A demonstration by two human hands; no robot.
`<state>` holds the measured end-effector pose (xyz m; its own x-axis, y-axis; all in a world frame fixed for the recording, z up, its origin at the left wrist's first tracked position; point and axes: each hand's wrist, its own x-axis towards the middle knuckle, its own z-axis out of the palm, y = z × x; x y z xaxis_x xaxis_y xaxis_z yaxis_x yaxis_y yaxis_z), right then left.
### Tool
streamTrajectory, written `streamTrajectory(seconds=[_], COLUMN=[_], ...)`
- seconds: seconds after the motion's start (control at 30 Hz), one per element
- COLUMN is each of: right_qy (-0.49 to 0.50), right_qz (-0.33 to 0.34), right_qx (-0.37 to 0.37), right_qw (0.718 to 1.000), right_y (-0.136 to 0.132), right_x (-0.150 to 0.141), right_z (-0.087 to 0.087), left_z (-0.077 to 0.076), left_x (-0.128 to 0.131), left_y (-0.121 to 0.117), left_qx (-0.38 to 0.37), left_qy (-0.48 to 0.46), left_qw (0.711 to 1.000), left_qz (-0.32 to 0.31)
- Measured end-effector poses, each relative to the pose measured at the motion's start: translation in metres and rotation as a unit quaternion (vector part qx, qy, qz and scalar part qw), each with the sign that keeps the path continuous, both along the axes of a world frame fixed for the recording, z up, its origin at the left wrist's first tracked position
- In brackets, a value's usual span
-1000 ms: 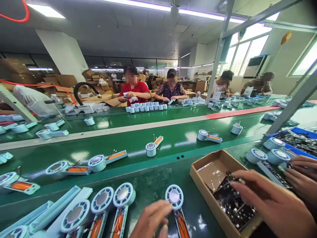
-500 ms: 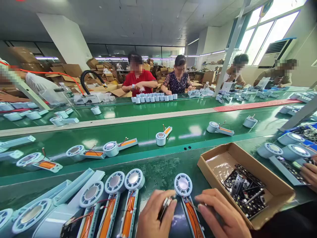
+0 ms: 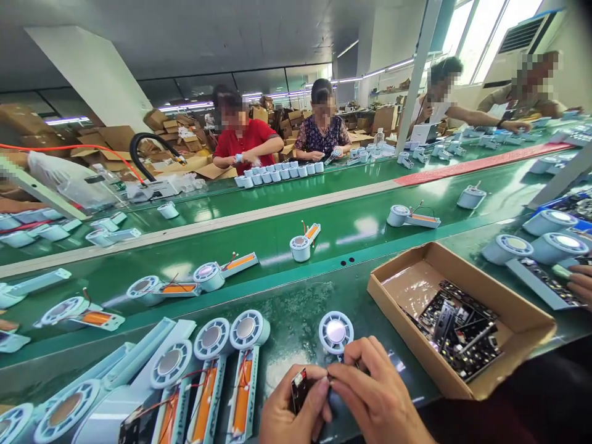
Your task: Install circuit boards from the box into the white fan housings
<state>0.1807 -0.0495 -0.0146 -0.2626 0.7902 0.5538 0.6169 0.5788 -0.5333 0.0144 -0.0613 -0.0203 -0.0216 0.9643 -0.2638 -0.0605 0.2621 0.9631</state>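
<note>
A small black circuit board (image 3: 298,390) with a pale connector is pinched between the thumb and fingers of my left hand (image 3: 293,413). Close against that board, my right hand (image 3: 377,394) has its thumb and fingertips pressed together; whatever they pinch is too small to make out. Just beyond both hands lies a light blue device (image 3: 336,332) with a round, ribbed head and a silver disc. My right hand hides most of its handle. Left of my hands, similar light blue devices (image 3: 248,330) lie in a row, their open handles showing orange batteries (image 3: 242,398) and thin wires.
At right stands a cardboard box (image 3: 485,293) holding black circuit boards (image 3: 456,333). A co-worker's hand (image 3: 581,280) is at the right edge beside more devices. Ahead runs a green conveyor belt (image 3: 259,240) carrying scattered devices. Several people sit across it.
My right hand has moved left to meet my left hand at the circuit board, and its fingers have closed. The view has tilted slightly. Across the belt, one person has stretched out an arm.
</note>
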Motion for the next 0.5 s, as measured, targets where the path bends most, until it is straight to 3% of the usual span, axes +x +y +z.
streamTrajectory(seconds=[0.3, 0.5], right_qy=[0.025, -0.058], right_qz=[-0.006, 0.032], right_qx=[0.003, 0.021], right_qw=[1.0, 0.998], right_y=[-0.002, -0.002], right_x=[-0.007, -0.006], right_z=[-0.002, 0.004], left_z=[0.005, -0.002], left_x=[-0.007, -0.004], left_y=[-0.006, -0.013], left_qx=[-0.082, -0.064], left_qy=[-0.098, -0.005], left_qw=[0.988, 0.986], left_qz=[-0.085, -0.154])
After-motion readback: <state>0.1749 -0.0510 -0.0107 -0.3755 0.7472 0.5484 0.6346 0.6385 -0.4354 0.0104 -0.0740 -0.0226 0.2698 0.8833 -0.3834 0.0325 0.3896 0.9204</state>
